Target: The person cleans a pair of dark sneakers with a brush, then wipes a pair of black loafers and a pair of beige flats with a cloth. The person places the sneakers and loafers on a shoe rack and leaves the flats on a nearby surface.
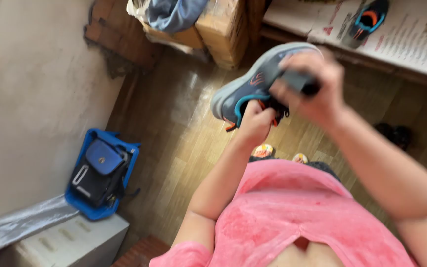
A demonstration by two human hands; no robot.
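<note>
Grey-blue mesh running shoe with a pale grey foam sole and turquoise and orange trim [253, 86] is held up in the air in front of the chest, over the wood-pattern plank floor [184, 148], sole edge turned up and to the left, toe end toward the upper right. Left hand [255, 123] is under the shoe at the opening, fingers curled shut into a fist, gripping the black-and-orange laces or tongue area; the exact part is blurred. Right hand [312, 86] sits on top of the shoe, fingers bent and closed around a small dark blocky object [300, 81] pressed against the upper; motion blur, so I can't tell what the object is. Person wears a pink, fuzzy-textured top [292, 217]. A blue and black fabric bag with straps [100, 173] leans on the rough plastered wall [30, 99] at left, beside a pale box-shaped ledge [60, 237]. Cardboard boxes [218, 29] stand at the top, with grey-blue cloth [174, 12] draped over them. A second dark shoe with turquoise and orange trim [369, 20] lies on printed paper sheets [411, 39] on a surface at upper right, well apart from the hands.
</note>
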